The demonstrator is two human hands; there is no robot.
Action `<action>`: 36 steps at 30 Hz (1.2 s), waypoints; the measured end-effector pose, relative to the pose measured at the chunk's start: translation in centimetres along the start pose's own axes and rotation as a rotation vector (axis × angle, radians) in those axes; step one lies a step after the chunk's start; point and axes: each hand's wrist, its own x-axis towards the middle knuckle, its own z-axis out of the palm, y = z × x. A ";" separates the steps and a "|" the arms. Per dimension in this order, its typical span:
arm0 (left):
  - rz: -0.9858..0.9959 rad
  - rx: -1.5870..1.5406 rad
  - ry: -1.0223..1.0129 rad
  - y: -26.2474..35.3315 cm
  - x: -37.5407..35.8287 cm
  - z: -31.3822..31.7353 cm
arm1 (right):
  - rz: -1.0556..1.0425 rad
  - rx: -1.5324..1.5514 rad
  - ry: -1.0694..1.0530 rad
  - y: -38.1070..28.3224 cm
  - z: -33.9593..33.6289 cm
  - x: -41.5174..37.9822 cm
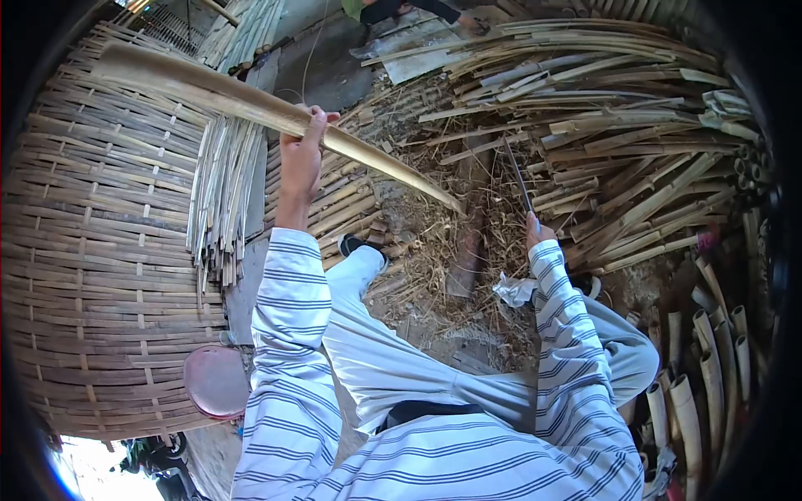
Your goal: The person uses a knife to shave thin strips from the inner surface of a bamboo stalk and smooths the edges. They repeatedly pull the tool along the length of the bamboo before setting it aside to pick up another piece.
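My left hand (304, 159) is wrapped round a long, pale split bamboo piece (376, 157), which slants from the upper left down to the middle of the view. The lower end of the piece hangs near a dark log (466, 250) lying among shavings. On the right, my right hand (539, 231) is closed on the handle of a long knife (518, 179), its thin blade pointing up and away from me. The knife and the bamboo piece are apart.
A woven bamboo panel (109, 242) fills the left side, with thin strips (225, 192) on its edge. Split bamboo lies piled (618, 125) at the right, and tubes (687, 417) stand lower right. A round pinkish lid-like object (216, 382) sits lower left. Another person's legs show at the top.
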 end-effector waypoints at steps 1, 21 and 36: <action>0.050 0.111 0.010 -0.1 0.2 0.0 | 0.027 0.174 -0.006 0.2 0.4 0.4; 0.091 0.176 -0.355 2.5 1.5 8.7 | -0.673 1.068 -0.398 -27.2 -5.8 -7.6; 0.676 0.490 0.025 3.6 -3.5 11.6 | -0.622 0.881 -0.028 -28.3 -3.4 -7.4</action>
